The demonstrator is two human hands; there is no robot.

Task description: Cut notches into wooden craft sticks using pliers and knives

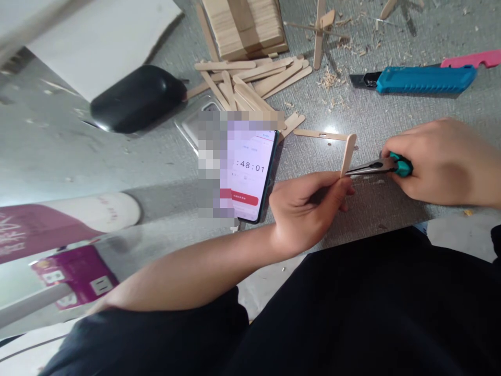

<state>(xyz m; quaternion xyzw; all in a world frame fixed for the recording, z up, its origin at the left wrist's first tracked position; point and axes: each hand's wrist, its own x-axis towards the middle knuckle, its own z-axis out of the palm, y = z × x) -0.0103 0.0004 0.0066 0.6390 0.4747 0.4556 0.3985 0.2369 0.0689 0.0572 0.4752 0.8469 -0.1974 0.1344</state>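
Observation:
Between its thumb and fingers, my left hand (313,203) pinches the lower end of a wooden craft stick (348,152), held almost upright. My right hand (438,164) is wrapped round the green-and-black handles of a pair of needle-nose pliers (376,166). The pliers' tips point left and meet the stick just above my left fingertips; whether they grip it I cannot tell. Behind the held stick, another craft stick with a small slot (323,134) lies on the table. A lit phone (250,175) showing a timer is just left of my left hand.
Loose craft sticks (254,83) lie in a pile near a banded bundle of sticks (246,26). A blue utility knife (426,79), blade showing, rests at the right beside a pink tool (469,58). Wood shavings (331,78) are scattered about. A black rounded object (139,99) sits at left.

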